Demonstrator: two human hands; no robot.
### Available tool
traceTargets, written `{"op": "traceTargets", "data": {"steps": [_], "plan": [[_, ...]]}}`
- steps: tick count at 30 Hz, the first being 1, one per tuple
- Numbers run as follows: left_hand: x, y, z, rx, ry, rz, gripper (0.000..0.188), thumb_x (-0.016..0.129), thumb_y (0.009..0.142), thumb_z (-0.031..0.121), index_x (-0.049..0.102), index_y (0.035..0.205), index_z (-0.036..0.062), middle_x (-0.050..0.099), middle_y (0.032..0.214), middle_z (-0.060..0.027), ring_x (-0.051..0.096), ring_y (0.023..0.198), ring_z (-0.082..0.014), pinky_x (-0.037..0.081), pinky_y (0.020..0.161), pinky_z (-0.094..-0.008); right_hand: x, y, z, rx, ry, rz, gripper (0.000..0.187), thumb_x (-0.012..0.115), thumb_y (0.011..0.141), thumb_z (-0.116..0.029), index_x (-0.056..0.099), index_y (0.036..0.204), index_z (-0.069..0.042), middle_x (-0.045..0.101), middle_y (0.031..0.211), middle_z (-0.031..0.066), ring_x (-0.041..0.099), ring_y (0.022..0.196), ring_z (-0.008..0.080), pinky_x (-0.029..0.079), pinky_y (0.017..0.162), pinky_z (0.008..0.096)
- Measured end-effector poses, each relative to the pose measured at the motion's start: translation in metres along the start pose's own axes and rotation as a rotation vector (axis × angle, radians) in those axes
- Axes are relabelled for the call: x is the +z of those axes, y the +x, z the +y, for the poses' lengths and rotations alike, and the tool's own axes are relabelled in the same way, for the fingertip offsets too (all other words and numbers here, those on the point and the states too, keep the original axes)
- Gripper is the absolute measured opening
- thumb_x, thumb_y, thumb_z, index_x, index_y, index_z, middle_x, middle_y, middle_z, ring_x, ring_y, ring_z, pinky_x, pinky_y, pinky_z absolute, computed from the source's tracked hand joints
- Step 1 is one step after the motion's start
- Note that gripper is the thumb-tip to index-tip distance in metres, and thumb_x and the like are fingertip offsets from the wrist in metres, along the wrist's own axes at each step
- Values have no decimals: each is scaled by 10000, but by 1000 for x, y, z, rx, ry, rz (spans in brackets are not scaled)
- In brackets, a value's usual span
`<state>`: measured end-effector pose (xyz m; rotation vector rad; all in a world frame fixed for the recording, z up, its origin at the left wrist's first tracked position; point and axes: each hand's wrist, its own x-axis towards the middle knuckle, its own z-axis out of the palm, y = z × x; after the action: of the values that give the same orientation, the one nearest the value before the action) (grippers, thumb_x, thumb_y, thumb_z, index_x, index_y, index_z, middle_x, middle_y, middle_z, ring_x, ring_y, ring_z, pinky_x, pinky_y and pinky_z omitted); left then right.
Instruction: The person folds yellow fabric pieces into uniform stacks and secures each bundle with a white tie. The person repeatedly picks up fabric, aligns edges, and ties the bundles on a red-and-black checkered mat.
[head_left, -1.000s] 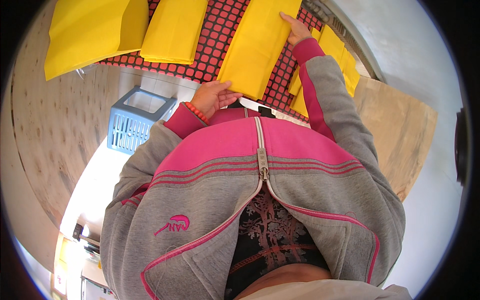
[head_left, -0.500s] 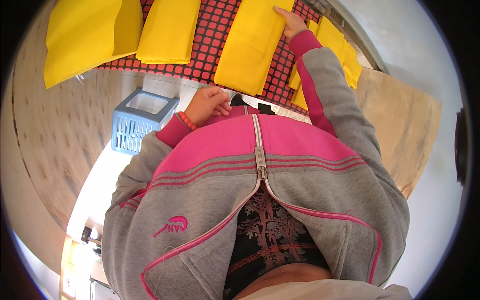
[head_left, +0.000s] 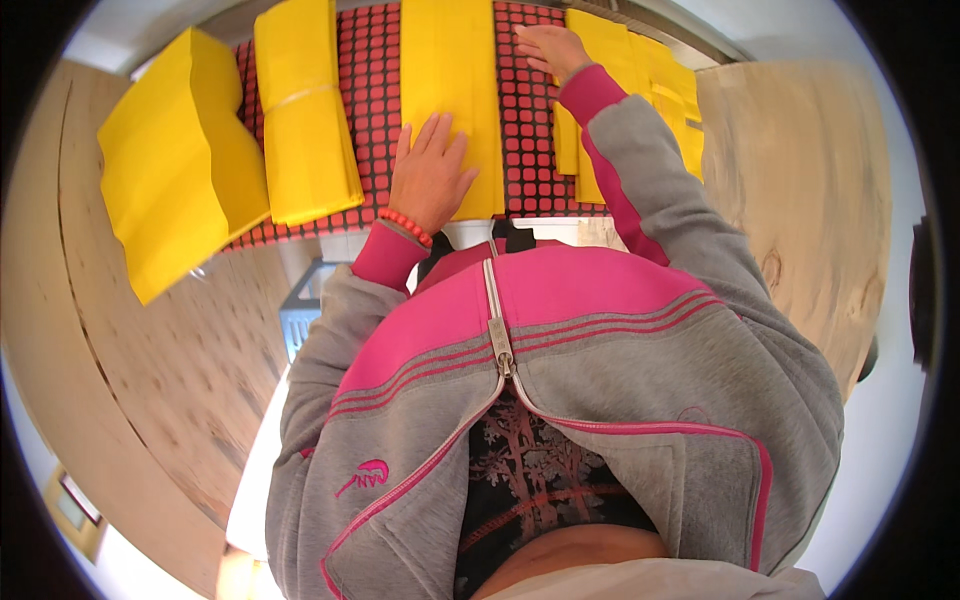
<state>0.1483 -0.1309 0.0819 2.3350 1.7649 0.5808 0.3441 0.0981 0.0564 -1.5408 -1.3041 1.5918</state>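
A long yellow folded sheet (head_left: 455, 60), perhaps cloth or paper, lies lengthwise on a mat (head_left: 372, 90) patterned with red squares on black. My left hand (head_left: 430, 178), a red bead bracelet at its wrist, rests on the near part of this sheet with its fingers spread. Just right of the sheet's far part, my right hand (head_left: 553, 48) is over the mat, fingers stretched out and holding nothing. Beyond that hand lie several narrower yellow folded pieces (head_left: 635, 90), partly covered by my right sleeve.
Left of the middle sheet lies a banded yellow stack (head_left: 305, 150). A larger yellow folded piece (head_left: 160, 170) overhangs the mat's left end. Wooden boards (head_left: 790, 190) extend on the right, with more wood (head_left: 170, 350) at left. A blue plastic basket (head_left: 298, 325) stands below, partly hidden.
My left hand has moved from in front of my body onto the middle sheet, fingers now spread. My right hand has come off that sheet's right edge. The whole view has shifted.
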Motion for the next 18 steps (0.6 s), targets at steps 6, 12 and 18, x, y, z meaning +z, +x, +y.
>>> {"op": "traceTargets", "data": {"steps": [6, 12, 18], "plan": [[18, 8, 1, 30, 59, -129, 443, 652, 819, 291, 560, 1174, 42, 476, 1348, -169, 429, 1278, -307, 293, 1059, -537, -123, -72, 3, -60, 201, 225, 353, 599, 931, -261, 558, 1204, -42, 651, 1132, 59, 619, 1057, 140, 475, 881, 256], [11, 19, 4, 42, 107, -223, 442, 652, 826, 268, 557, 1194, 41, 468, 1364, -178, 444, 1267, -319, 301, 1043, -560, -234, -155, 56, -114, 399, 606, 249, 636, 893, -202, 625, 1083, -41, 682, 990, 48, 657, 892, 120, 506, 744, 230], [20, 57, 49, -8, -502, -146, 342, 659, 849, 149, 589, 1139, -19, 650, 1104, -152, 633, 1013, -275, 492, 879, -355, -232, -179, 128, -100, 261, 553, 271, 698, 836, -226, 651, 999, -14, 690, 855, 62, 662, 800, 146, 522, 692, 270]]}}
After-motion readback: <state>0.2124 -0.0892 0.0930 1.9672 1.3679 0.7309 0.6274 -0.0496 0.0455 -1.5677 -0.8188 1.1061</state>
